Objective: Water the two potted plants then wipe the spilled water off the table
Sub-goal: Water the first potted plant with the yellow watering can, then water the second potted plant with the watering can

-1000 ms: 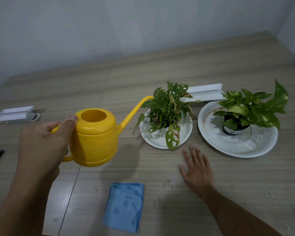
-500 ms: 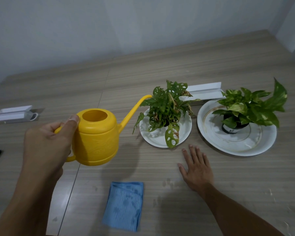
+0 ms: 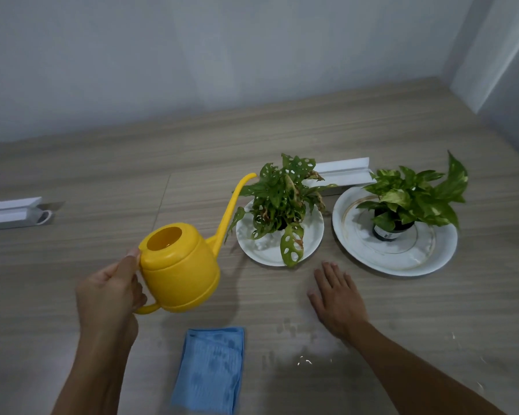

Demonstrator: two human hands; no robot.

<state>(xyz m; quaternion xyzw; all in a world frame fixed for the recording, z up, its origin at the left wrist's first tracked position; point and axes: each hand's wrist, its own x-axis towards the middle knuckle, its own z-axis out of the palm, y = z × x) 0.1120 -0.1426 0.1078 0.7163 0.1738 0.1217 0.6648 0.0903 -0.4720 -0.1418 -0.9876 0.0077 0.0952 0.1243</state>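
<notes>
Left hand: I see my left hand [image 3: 110, 290] closed around the handle of the yellow plastic watering can [image 3: 179, 272]; the thumb lies on the top of the handle, just beside the round filling hole; the can is lifted above the table, not standing on it.

Watering can: it is tilted a little toward the plants; the long thin spout [image 3: 232, 205] goes up and to the right, and its tip is at the left edge of the leaves of the nearer plant; I cannot tell if water comes out.

Right hand: my right hand [image 3: 337, 298] is flat on the wooden table [image 3: 102, 175], palm down, fingers spread; it grips nothing; it is in front of the two plates.

Left plant: the potted plant with holed green leaves [image 3: 282, 202] stands on a small white plate [image 3: 258, 253]; one leaf hangs over the front rim.

Right plant: the potted plant with green and yellow leaves [image 3: 414, 196] stands in a dark pot on a large white plate with gold rim line [image 3: 402, 265]; the two plates are just beside each other.

Cloth: the folded blue cloth [image 3: 210, 369] lies on the table near me, below the can, touching no hand.

Spilled water: small wet marks [image 3: 291, 330] are on the table, between the cloth and my right forearm.
</notes>
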